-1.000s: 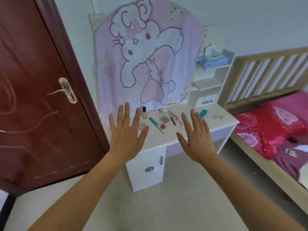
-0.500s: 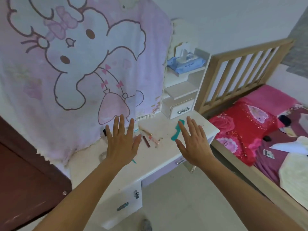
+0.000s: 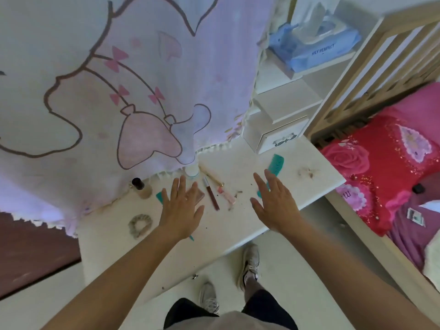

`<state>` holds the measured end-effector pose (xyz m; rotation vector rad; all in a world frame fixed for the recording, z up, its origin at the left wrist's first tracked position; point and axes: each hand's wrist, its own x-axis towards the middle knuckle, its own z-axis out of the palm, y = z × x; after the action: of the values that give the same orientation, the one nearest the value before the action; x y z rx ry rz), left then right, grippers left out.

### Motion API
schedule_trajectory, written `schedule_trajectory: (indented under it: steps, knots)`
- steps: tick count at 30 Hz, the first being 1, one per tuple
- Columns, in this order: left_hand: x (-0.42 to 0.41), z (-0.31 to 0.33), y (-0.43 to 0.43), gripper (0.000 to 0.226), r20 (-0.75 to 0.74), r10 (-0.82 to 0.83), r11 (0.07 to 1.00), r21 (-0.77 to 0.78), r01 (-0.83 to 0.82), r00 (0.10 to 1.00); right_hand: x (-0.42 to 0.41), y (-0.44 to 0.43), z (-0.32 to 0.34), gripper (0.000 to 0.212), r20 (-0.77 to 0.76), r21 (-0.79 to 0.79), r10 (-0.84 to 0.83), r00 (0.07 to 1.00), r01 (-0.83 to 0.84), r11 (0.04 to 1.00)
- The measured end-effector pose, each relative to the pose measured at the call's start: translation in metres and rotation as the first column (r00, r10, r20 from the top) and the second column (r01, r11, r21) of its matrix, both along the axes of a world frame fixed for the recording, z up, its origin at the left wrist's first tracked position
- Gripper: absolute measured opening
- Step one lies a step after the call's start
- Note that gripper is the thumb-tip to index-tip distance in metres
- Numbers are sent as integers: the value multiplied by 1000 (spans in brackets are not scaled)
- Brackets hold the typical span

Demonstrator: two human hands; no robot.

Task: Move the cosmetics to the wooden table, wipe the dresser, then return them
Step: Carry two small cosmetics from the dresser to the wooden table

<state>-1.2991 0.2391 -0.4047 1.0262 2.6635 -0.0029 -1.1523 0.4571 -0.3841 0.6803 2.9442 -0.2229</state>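
On the white dresser top (image 3: 240, 225) lie a foundation bottle with a black cap (image 3: 141, 188), a pink compact (image 3: 198, 196), a dark red lip pencil (image 3: 211, 194), a pink tube (image 3: 226, 195), a small white bottle (image 3: 192, 171), a teal wide comb (image 3: 273, 169) and a grey scrunchie (image 3: 140, 224). My left hand (image 3: 181, 209) hovers flat, fingers straight, over the compact and a teal tail comb (image 3: 159, 197), hiding part of each. My right hand (image 3: 273, 202) hovers with fingers spread over the lower end of the wide comb. Neither holds anything.
A pink cartoon cloth (image 3: 133, 91) hangs over the dresser's back. Small white shelves with a drawer (image 3: 278, 136) and a blue wipes pack (image 3: 316, 48) stand at the right. A bed with red bedding (image 3: 385, 167) and wooden rails lies beyond. Crumbs dot the top.
I have stepped close to the dresser and now look down on it. Both open hands have come over the cosmetics, still holding nothing.
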Motion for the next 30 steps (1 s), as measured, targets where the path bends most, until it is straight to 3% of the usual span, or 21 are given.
schedule_trajectory:
  steps: [9, 14, 19, 26, 30]
  knots:
    - [12, -69, -9, 67, 199, 198, 978, -109, -179, 960, -75, 2, -78, 62, 169, -272, 246, 955, -195, 942]
    - [21, -88, 0, 57, 257, 277, 961, -101, -259, 926, -95, 5, -108, 57, 240, -243, 317, 918, -259, 935]
    - [14, -91, 14, 31, 206, 364, 922, 59, -383, 908, -111, 10, -112, 59, 239, -329, 365, 900, -279, 902]
    - [10, -35, 7, 29, 31, 432, 889, 152, -431, 901, -132, 8, -67, 66, 112, -395, 461, 880, -386, 834]
    - [17, 6, -24, 27, -133, 593, 793, 271, -546, 794, -153, -16, -41, 63, -37, -423, 584, 811, -542, 726]
